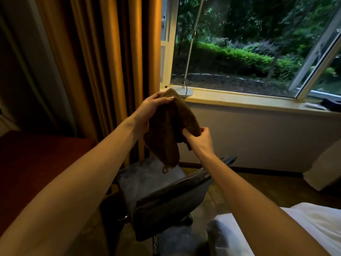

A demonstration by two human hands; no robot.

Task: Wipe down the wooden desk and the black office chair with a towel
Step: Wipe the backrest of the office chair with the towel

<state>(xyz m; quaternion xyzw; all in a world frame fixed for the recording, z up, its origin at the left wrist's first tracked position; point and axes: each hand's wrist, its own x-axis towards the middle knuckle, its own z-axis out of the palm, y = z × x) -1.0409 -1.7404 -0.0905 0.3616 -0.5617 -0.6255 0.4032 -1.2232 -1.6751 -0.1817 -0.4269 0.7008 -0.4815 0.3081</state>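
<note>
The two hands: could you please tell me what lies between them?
In the head view, the brown towel stretches between the left hand and the right hand; both grip it.

So the towel (169,126) hangs right in the middle, up in the air, with the left hand (147,109) gripping its top corner and the right hand (201,139) pinching the edge lower down on the right. Straight below it sits the chair (166,200), and the desk (36,163) is just left of the chair. Behind the desk hangs the curtain (103,61), and the window (239,43) is to the right of that. The lamp (183,90) stands on the sill's (239,100) left end, just behind the towel's top. The bed (313,218) is down in the right corner, right of the chair.
</note>
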